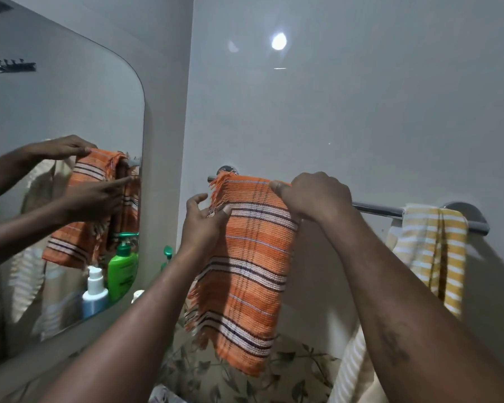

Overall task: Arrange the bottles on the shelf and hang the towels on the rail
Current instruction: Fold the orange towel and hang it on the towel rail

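Up at the left end of the chrome rail [376,209], the orange towel [253,257] is draped over the bar, its front flap hanging down between my two forearms. From my station I read the right hand [317,196] as clamped on the fold itself: its fingers [285,189] curl over the top of the cloth right where it crosses the bar. The left hand [201,228] sits lower and to the left, thumb pressed on the front face just beside the fringed side edge, the others loosely curved around that edge. I take it as a light pinch on the towel, not a firm hold.

What the coming move turns on, as I judge it: the rail's long axis runs left to right, and the towel lies close against the left bracket, with bare bar between it and the yellow towel [437,242] hanging at the right end. Any sliding or spreading must go rightward along the bar, and the right hand is the nearer one for that.

The orange cloth is a coarse ribbed weave with white and dark stripes and a frayed fringe; the rail is smooth, glossy metal. A mirror [70,112] on the left reflects both hands and a green pump bottle [122,266].
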